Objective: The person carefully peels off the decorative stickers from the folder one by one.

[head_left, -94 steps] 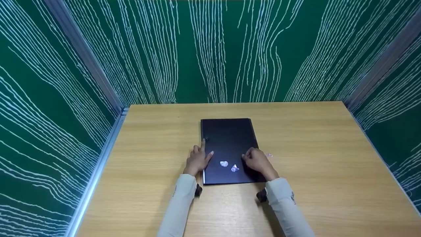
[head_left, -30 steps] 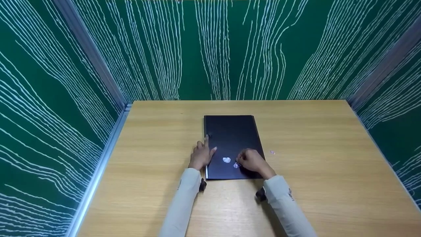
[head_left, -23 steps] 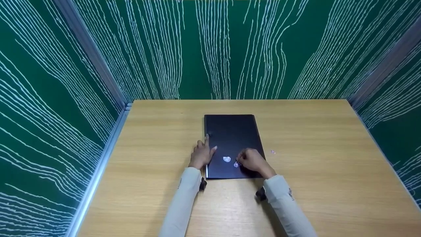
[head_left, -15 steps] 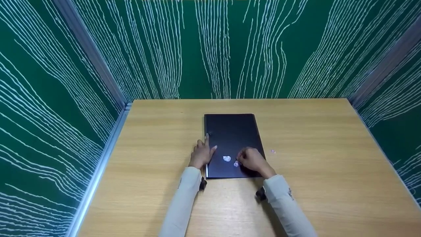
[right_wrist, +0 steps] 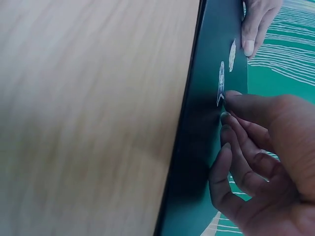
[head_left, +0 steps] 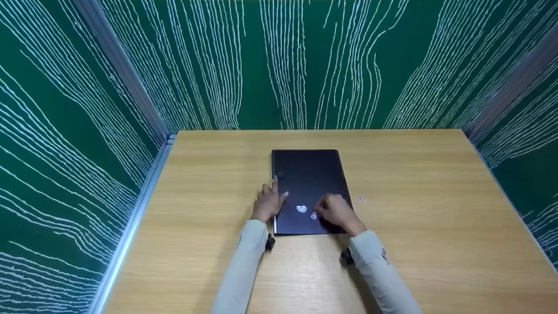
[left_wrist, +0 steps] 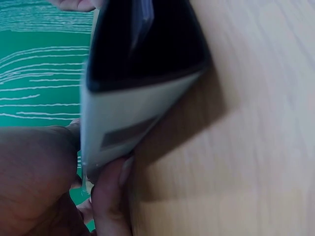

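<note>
A black binder [head_left: 309,174] lies on the table, its hollow end and pale spine [left_wrist: 128,118] showing in the left wrist view. Two small shiny stickers are on its cover: a whitish rounded one [head_left: 301,209] and a pinkish one [head_left: 314,215] to its right. My left hand [head_left: 267,204] rests along the binder's left edge, index finger stretched forward and thumb on the cover. With thumb and index fingertips, my right hand [head_left: 335,210] pinches the end of the pinkish sticker; the other fingers are bent. The exact contact is partly hidden in the head view.
A small pinkish scrap [head_left: 362,199] lies on the wooden table [head_left: 209,183] right of the binder. Green walls with white lines [head_left: 270,65] stand around the back and sides. Dark wrist cameras sit below both hands.
Since the oldest frame my right hand has moved left from the binder's right side to the pinkish sticker. Over the last second both hands have hardly moved; the view has shifted slightly.
</note>
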Tool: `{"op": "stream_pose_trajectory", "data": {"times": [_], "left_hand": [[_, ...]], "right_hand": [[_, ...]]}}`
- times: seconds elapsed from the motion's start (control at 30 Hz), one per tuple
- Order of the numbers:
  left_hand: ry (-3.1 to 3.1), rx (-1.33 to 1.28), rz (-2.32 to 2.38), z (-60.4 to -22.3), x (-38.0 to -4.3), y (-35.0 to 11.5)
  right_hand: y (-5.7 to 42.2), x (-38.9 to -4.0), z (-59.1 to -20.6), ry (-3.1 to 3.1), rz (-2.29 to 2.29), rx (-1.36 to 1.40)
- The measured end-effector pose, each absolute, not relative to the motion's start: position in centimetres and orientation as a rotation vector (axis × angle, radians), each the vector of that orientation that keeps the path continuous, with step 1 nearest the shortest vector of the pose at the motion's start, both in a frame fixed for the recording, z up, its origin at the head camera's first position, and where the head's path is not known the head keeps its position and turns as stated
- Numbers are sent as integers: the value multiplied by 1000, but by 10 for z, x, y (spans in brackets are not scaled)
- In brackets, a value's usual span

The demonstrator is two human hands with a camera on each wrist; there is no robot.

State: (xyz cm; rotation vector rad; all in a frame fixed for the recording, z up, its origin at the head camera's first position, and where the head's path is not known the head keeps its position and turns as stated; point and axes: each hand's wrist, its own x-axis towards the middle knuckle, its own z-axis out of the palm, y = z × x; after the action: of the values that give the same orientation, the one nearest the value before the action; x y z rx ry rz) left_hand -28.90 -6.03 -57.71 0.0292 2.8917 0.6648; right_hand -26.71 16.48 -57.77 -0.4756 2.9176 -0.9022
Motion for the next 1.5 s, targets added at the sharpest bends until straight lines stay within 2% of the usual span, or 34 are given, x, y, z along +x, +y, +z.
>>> {"op": "stream_pose_trajectory", "data": {"times": [1.5], "left_hand": [[2886, 15, 636, -578, -290, -59]], "right_hand": [[167, -265, -574, 2827, -866, -452]]}}
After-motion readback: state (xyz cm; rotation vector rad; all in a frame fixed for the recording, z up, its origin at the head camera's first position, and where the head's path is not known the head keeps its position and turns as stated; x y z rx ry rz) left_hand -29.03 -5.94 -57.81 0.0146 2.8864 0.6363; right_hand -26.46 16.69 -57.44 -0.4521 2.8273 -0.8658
